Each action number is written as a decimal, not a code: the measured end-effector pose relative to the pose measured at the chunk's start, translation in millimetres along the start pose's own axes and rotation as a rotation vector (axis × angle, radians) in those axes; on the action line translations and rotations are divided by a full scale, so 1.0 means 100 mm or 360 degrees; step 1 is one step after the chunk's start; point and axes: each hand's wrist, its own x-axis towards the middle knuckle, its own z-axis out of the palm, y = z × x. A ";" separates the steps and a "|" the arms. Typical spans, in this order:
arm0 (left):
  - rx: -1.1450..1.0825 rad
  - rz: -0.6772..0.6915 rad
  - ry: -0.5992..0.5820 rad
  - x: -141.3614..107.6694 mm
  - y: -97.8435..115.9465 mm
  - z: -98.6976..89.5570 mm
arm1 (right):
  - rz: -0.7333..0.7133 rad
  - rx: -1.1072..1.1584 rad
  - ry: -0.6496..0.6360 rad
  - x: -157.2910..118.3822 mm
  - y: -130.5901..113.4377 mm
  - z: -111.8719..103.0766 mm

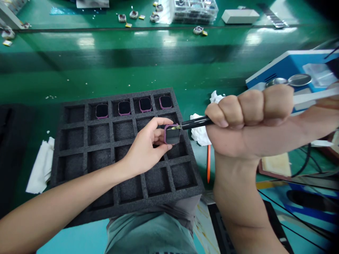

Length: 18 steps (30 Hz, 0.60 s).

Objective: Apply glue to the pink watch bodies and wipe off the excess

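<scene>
My left hand (pixel 144 148) holds a purple-framed watch case (pixel 172 135) between thumb and fingers, its dark screen facing up, over the right part of a black foam tray (pixel 155 203). A black-handled tool (pixel 196 122) is wrapped in the fingers of my right hand (pixel 249 116), and its thin metal tip lies at the upper edge of the watch case. Several similar purple watch cases (pixel 145 104) sit in the tray's back row; the back-left compartment holds none.
White crumpled tissue (pixel 198 132) and an orange stick (pixel 208 164) lie right of the tray. A blue box-shaped device (pixel 280 67) stands at right. Folded white tissue (pixel 41 165) is at left. Small parts, a clear plastic organizer (pixel 194 12) and a white box (pixel 239 16) lie farther back.
</scene>
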 end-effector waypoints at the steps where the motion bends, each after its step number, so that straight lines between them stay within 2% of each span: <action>1: 0.0002 0.0000 0.0001 0.00 0.00 0.00 | 0.0000 -0.0008 -0.0026 0.00 -0.01 0.01; 10: 0.0014 0.0000 0.0005 0.00 0.00 0.00 | 0.0050 -0.0028 -0.0076 0.00 -0.01 0.01; 14: 0.0009 0.0005 0.0004 0.00 0.01 0.00 | -0.0114 -0.0025 -0.0235 0.05 0.05 -0.06; 18: 0.0018 -0.0009 0.0008 0.00 0.01 0.01 | -0.0125 -0.0021 -0.0188 0.08 0.12 -0.11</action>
